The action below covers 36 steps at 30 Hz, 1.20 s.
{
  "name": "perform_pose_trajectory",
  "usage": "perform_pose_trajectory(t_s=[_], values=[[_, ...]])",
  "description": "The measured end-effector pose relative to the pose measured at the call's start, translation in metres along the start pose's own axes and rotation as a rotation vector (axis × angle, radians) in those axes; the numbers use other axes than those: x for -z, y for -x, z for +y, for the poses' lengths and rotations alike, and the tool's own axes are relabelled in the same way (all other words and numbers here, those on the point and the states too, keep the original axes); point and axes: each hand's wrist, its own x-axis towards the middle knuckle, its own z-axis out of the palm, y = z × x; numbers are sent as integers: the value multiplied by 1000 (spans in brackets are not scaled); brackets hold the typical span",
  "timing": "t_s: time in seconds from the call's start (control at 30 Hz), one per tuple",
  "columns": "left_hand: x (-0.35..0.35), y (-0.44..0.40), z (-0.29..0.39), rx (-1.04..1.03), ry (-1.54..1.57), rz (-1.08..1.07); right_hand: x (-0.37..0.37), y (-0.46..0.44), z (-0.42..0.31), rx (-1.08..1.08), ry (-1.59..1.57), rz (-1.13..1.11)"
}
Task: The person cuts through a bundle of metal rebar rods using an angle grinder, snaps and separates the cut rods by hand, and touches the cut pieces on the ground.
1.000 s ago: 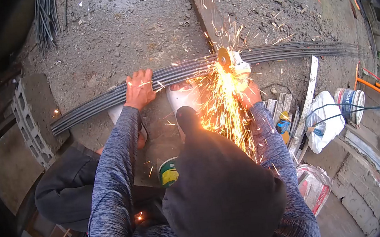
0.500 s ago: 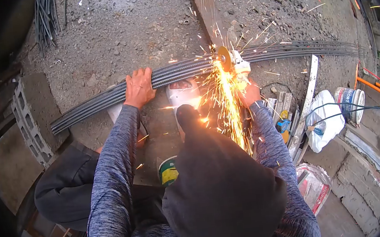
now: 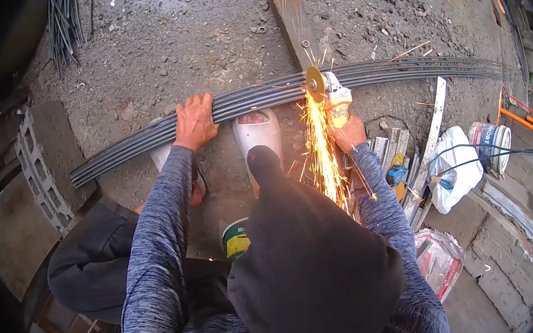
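appearing only partly cut, the rebar bundle (image 3: 148,137) is clasped by the curled left hand (image 3: 195,123), while rightward the sparking angle grinder (image 3: 338,99) is gripped by the closed right hand (image 3: 349,135).

The head view is taken from above the dark hood (image 3: 314,258) and is directed steeply downward and slightly forward. The hood is placed nearest, at bottom centre; the left hand (image 3: 195,122) and right hand (image 3: 348,133) are framed farther off. The wide, curved field is bounded by dark edges.
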Motion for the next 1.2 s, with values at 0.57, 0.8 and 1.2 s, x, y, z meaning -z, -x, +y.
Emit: perform_pose_trajectory(t_s=[0.57,0.8,1.2], values=[[-5,0,-3,-13,8,29,6,7,-14,-121,-131,-52],[1,0,0,19,32,-27,14,12,-30,-142,-23,-52],[-1,0,0,19,5,-24,-5,14,9,-101,-56,-28]])
